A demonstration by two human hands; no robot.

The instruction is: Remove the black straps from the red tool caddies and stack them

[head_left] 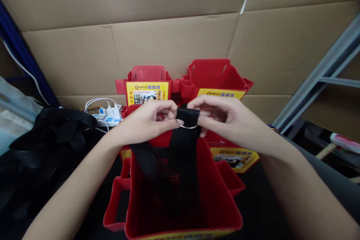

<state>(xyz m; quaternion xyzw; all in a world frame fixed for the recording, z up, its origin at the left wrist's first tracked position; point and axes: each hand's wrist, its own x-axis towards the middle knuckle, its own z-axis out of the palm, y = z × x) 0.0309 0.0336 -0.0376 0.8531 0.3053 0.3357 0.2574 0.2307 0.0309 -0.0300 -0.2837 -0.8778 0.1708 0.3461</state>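
Observation:
My left hand (150,118) and my right hand (222,114) meet above a red plastic bin (225,210). Between them they pinch a black webbing strap (188,115) that is threaded through a metal ring (184,125). The strap's two lengths hang down from the ring into the near bin. My left fingers grip the strap and ring from the left, my right fingers from the right.
Two more red bins with yellow labels (147,78) (216,73) stand behind, against a cardboard wall (180,41). A white power strip with plugs (109,116) lies at the left, next to a heap of black straps (53,131). A grey metal rack frame (323,75) rises at the right.

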